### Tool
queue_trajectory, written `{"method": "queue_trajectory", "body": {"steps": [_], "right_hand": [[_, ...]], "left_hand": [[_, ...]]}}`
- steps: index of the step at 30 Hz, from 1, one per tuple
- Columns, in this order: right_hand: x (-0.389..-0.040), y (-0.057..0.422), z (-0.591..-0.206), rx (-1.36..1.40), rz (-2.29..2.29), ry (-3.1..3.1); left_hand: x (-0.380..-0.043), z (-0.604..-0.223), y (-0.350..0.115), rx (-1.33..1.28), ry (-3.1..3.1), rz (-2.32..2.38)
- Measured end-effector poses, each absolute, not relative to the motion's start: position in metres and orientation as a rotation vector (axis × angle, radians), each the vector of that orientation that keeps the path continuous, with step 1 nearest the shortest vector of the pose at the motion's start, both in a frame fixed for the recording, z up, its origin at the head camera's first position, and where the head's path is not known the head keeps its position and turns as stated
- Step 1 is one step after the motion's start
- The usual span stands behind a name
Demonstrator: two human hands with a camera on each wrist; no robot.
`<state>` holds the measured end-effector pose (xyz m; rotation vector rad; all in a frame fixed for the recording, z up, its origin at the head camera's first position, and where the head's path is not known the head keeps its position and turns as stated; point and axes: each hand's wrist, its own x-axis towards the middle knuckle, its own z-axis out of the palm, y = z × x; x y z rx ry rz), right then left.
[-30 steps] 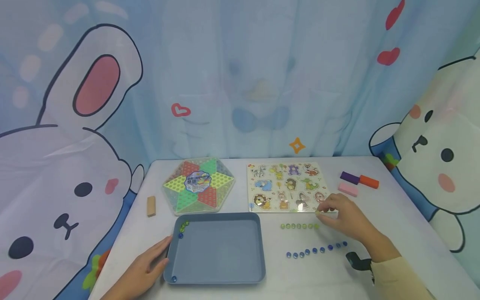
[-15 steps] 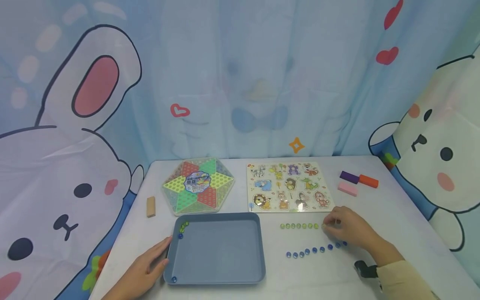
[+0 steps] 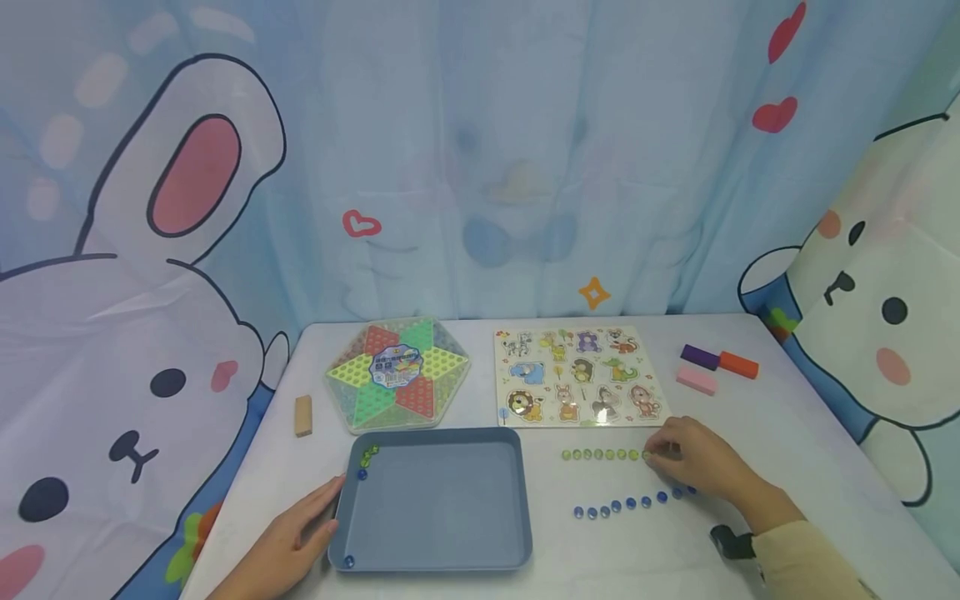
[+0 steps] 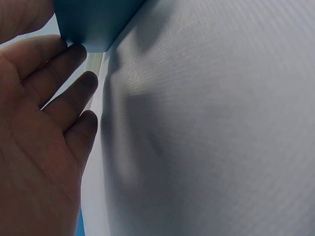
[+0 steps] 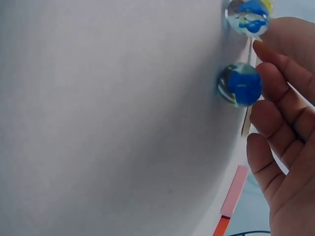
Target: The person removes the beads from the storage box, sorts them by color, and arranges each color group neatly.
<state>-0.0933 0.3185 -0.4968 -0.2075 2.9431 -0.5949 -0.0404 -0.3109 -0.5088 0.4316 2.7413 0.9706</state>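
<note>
My right hand (image 3: 701, 462) pinches a green marble (image 3: 647, 455) between thumb and forefinger, at the right end of a straight row of green marbles (image 3: 598, 455). Below that row runs a slightly slanting line of blue marbles (image 3: 631, 503); its right end lies under my hand. Close to the fingers in the right wrist view sits a blue-swirled glass marble (image 5: 240, 84). My left hand (image 3: 288, 540) rests along the left side of a blue-grey tray (image 3: 435, 504), its fingers extended against the wall. Inside the tray are a few green marbles (image 3: 370, 454) and two blue marbles (image 3: 349, 562).
Behind the tray lies a hexagonal Chinese checkers board (image 3: 397, 371). An animal puzzle board (image 3: 577, 375) is just beyond the green row. Purple, orange and pink blocks (image 3: 697, 381) lie at the back right, and a wooden block (image 3: 303, 416) at the left.
My right hand has come down from the puzzle board's near edge to the green row's right end, bringing a green marble there. The left hand stays at the tray.
</note>
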Motion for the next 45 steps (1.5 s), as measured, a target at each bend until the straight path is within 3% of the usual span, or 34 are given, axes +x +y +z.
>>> {"method": "queue_trajectory", "body": {"steps": [10,23,36,45], "right_hand": [[-0.088,0.311,-0.479,-0.262,-0.718,3.106],[-0.112,0.25,-0.476,-0.536,-0.919,3.119],[-0.144,0.111,-0.441,-1.166,-0.892,2.913],[-0.144,0.018,-0.447,-1.453,-0.696,2.701]], "left_hand": [[-0.039,-0.51,-0.312,0.441,2.769,0.959],[-0.042,-0.513,-0.31,0.455,2.754,0.942],[-0.043,-0.512,-0.313,0.43,2.745,0.936],[-0.044,-0.515,-0.314,0.466,2.76,0.922]]}}
